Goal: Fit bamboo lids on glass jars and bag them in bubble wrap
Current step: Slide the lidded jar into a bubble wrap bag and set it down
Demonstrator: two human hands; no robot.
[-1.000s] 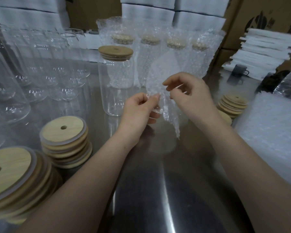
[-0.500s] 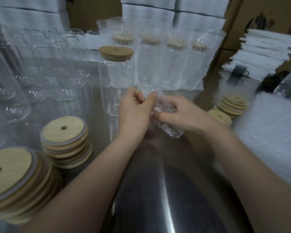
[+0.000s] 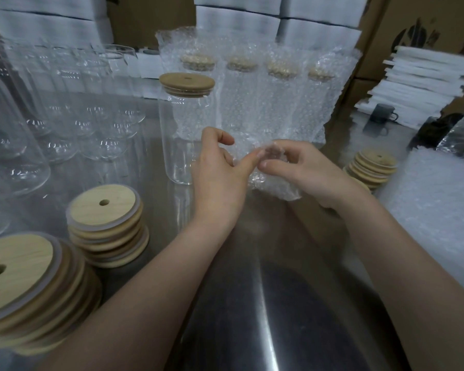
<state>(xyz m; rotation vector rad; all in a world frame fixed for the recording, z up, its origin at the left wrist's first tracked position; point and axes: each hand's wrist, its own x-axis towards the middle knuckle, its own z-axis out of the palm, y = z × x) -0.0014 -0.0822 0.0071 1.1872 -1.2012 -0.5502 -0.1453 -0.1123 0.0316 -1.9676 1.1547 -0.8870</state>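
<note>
Both hands meet over the middle of the steel table (image 3: 252,303). My left hand (image 3: 220,180) and my right hand (image 3: 303,170) pinch the top edge of a small clear bubble-wrap bag (image 3: 275,187) that hangs crumpled between them. Just behind my left hand stands a glass jar (image 3: 184,129) with a bamboo lid (image 3: 186,83) fitted on it. Several lidded jars in bubble wrap (image 3: 265,95) stand in a row behind it.
Open glass jars (image 3: 65,116) crowd the left side. Stacks of bamboo lids stand at near left (image 3: 24,287), left of centre (image 3: 106,226) and right (image 3: 374,166). A pile of bubble-wrap bags (image 3: 434,210) lies at right. Cardboard boxes and white stacks line the back.
The bag hung long from raised hands a second ago. Both hands dropped lower and closer together, and the bag is now bunched short between the fingers.
</note>
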